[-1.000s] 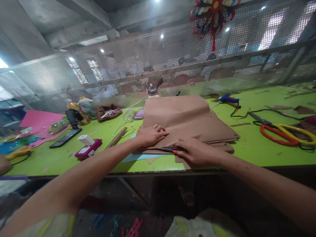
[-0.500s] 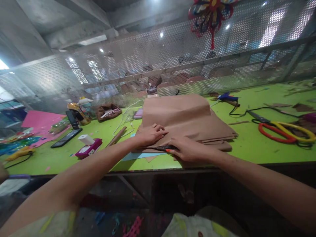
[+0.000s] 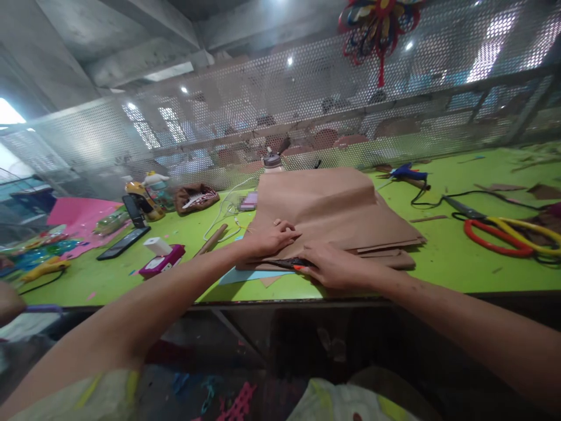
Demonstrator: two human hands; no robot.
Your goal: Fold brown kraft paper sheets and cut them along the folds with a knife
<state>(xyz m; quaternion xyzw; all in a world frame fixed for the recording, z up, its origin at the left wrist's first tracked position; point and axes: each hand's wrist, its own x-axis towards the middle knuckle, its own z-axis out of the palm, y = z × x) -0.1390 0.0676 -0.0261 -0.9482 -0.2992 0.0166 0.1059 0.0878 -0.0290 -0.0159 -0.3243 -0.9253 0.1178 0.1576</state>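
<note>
A stack of large brown kraft paper sheets (image 3: 324, 202) lies near the table's front edge, its top sheet bulging slightly. My left hand (image 3: 276, 238), with a ring on one finger, rests on the sheets near their front left, fingers stretched out and lying on the paper. Just right of it, my right hand (image 3: 331, 264) is closed on scissors (image 3: 283, 263) at the paper's front edge. Their dark blades point left along the edge and a bit of orange handle shows; my fingers hide the rest. Light blue paper (image 3: 239, 276) sticks out under the stack.
Large scissors with red and yellow handles (image 3: 499, 238) and a blue glue gun (image 3: 408, 172) lie to the right. On the left are a purple power block (image 3: 162, 261), a phone (image 3: 123, 242) and a brown pouch (image 3: 196, 199). Another person's hand (image 3: 9, 304) shows at far left.
The whole view has shifted slightly to the right. Both hands, the scissors and the paper hold nearly the same positions relative to one another.
</note>
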